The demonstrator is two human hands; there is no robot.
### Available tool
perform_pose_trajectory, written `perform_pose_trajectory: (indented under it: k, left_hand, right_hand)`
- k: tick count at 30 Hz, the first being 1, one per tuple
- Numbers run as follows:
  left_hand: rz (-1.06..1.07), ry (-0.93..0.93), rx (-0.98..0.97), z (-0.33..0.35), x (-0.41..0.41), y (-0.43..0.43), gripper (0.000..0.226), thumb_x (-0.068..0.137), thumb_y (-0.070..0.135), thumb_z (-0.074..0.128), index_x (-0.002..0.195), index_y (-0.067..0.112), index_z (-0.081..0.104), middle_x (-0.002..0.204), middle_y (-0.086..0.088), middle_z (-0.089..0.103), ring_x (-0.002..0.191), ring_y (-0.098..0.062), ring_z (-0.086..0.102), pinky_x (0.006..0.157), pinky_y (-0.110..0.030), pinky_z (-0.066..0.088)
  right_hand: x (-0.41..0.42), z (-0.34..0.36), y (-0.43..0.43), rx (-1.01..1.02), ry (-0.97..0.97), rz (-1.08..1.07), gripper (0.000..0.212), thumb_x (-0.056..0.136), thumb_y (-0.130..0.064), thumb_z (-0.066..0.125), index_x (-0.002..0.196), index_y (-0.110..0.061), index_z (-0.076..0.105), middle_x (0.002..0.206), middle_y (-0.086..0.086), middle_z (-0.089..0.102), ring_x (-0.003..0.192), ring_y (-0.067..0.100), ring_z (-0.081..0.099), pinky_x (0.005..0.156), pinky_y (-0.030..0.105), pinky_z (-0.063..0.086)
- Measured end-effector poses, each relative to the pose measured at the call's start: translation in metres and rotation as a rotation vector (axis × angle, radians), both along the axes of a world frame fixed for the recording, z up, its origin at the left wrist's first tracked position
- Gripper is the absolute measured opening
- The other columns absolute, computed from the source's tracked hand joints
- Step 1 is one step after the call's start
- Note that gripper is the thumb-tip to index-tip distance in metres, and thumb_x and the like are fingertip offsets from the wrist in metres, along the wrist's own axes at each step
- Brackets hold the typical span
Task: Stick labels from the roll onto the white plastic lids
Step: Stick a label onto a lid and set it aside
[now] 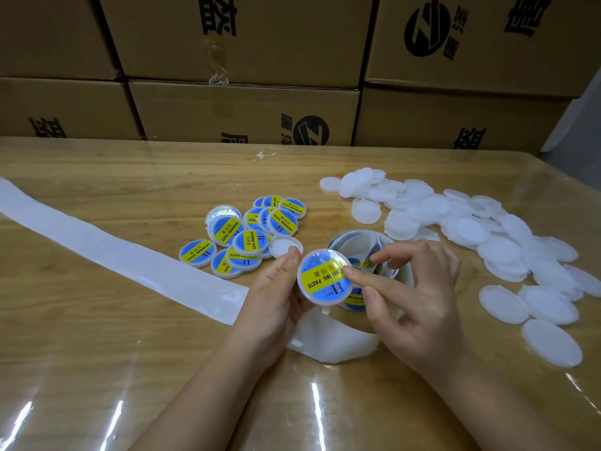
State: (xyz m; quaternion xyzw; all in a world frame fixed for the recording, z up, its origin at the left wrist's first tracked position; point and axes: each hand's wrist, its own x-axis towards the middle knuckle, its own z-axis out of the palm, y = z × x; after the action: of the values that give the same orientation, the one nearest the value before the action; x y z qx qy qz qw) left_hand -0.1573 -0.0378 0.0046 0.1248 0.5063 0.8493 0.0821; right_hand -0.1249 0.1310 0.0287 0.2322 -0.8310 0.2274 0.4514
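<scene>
Where a clear plastic sheet point(81, 395) shines over the near part of the wooden table point(113, 170), two bare forearms reach in from the bottom edge. The left hand point(276, 297) grips a white lid point(320, 283) by its rim, thumb at the upper left edge and fingers curled beneath it. A blue and yellow label reading "SOLDERING PASTE" already covers the lid's top. The right hand point(419, 307) presses its straight forefinger onto that label, with the thumb lying by the lower right rim and the other fingers loosely spread; it grasps nothing.

Just behind and under the lid stands the label roll point(361, 239), partly hidden by both hands. A white backing strip point(97, 242) loops out from below the hands and runs away across the table to the left edge.

Further back on the left lies a loose pile of labelled lids point(247, 232), overlapping each other, with one bare lid point(284, 247) touching the pile's right side. To the right, a wide heap of plain lids point(455, 222) spreads toward the table's right edge. Brown cardboard boxes point(244, 105) with black printing are stacked behind the table.
</scene>
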Motion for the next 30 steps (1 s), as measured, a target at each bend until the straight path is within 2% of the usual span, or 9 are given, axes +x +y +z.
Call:
perform_pose_trajectory:
  k: [14, 20, 22, 27, 30]
  left_hand:
    - [0.091, -0.006, 0.059, -0.004, -0.007, -0.001, 0.037, 0.09, 0.036, 0.041, 0.086, 0.023, 0.076, 0.087, -0.001, 0.074, 0.085, -0.012, 0.07, 0.069, -0.023, 0.055]
    - [0.052, -0.028, 0.062, -0.007, 0.0, 0.006, 0.037, 0.09, 0.039, 0.049, 0.097, 0.01, 0.071, 0.097, -0.016, 0.07, 0.095, -0.025, 0.068, 0.081, -0.033, 0.054]
    - [0.031, -0.039, 0.067, -0.007, 0.002, 0.008, 0.042, 0.09, 0.039, 0.05, 0.102, 0.002, 0.066, 0.102, -0.022, 0.068, 0.099, -0.03, 0.066, 0.085, -0.036, 0.054]
    - [0.013, -0.064, -0.008, -0.006, 0.004, 0.012, 0.054, 0.081, 0.046, 0.057, 0.104, -0.003, 0.061, 0.105, -0.023, 0.066, 0.098, -0.028, 0.063, 0.086, -0.035, 0.054]
    - [0.016, -0.052, -0.034, -0.007, 0.005, 0.012, 0.047, 0.085, 0.043, 0.054, 0.104, 0.002, 0.065, 0.103, -0.019, 0.068, 0.096, -0.025, 0.064, 0.084, -0.032, 0.054]
  right_hand:
    - [0.001, -0.004, -0.009, 0.042, -0.05, 0.088, 0.025, 0.083, -0.026, 0.055, 0.094, -0.027, 0.077, 0.096, 0.003, 0.061, 0.086, 0.016, 0.051, 0.083, 0.048, 0.034]
    - [0.002, -0.003, -0.014, 0.128, -0.083, 0.075, 0.023, 0.084, -0.03, 0.056, 0.096, -0.035, 0.075, 0.107, 0.002, 0.062, 0.088, 0.022, 0.054, 0.09, 0.046, 0.033]
    - [0.002, -0.003, -0.015, 0.139, -0.092, 0.061, 0.023, 0.086, -0.032, 0.056, 0.099, -0.037, 0.074, 0.112, 0.001, 0.061, 0.092, 0.022, 0.054, 0.092, 0.045, 0.031]
    - [-0.001, -0.002, -0.013, 0.093, -0.1, -0.048, 0.027, 0.091, -0.033, 0.049, 0.107, -0.038, 0.071, 0.117, 0.001, 0.059, 0.096, 0.021, 0.052, 0.092, 0.044, 0.03]
    - [-0.003, -0.002, -0.009, 0.045, -0.1, -0.128, 0.028, 0.091, -0.031, 0.049, 0.107, -0.036, 0.071, 0.117, 0.002, 0.058, 0.096, 0.022, 0.052, 0.09, 0.043, 0.03]
